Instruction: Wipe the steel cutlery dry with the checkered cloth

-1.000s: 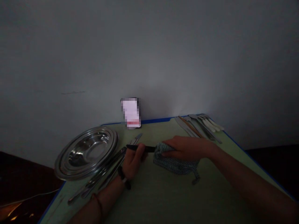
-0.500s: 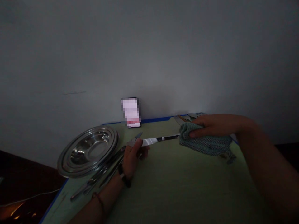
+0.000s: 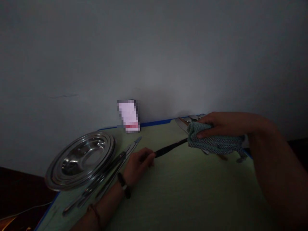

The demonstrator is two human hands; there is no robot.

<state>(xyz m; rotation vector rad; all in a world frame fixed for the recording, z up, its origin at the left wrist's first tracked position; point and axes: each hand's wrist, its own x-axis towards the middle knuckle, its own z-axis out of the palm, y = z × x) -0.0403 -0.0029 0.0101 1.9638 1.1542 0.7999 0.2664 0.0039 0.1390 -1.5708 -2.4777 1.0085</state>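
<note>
Knife (image 3: 170,149), looking dark in this dim light, stretches between two hands over the green tabletop (image 3: 168,195). The left hand (image 3: 138,162) has its grip pinched on one end. The other end goes into a checked blue-green cloth (image 3: 214,142). The right hand (image 3: 222,123) has its grip squeezed on that cloth, with the thumb in front. Behind the cloth, near the back edge, lies some cutlery (image 3: 182,124), partly hidden. On the left side, shiny metal bowls (image 3: 83,160) are stacked. Just beside them, silver knives (image 3: 117,158) lie close together near the left arm. A lit phone (image 3: 130,112), its screen blurred, leans on the gray wall (image 3: 154,48). A black bracelet (image 3: 124,186) goes around the left wrist.
</note>
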